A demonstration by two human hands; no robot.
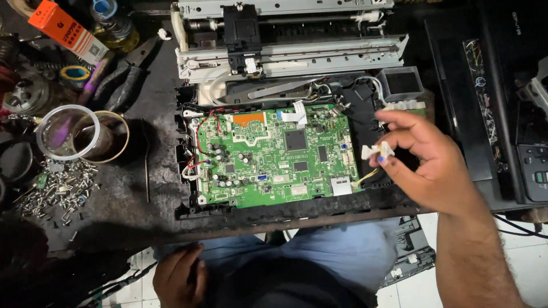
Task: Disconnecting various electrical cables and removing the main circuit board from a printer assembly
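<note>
A green circuit board (274, 155) lies in the black base of an opened printer (285, 212), with the grey carriage rail assembly (285, 40) behind it. My right hand (425, 165) hovers just right of the board and pinches a small white plastic connector (377, 152) between thumb and fingers; thin yellow wires (365, 178) run from below it toward the board. My left hand (178, 276) rests low on my lap near the bench's front edge, fingers curled, holding nothing.
Two round containers (83, 136) stand at left above a pile of loose screws (60, 188). Pliers (123, 80), tape rolls, a bottle and an orange box (65, 29) crowd the back left. A black printer cover (491, 114) lies at right.
</note>
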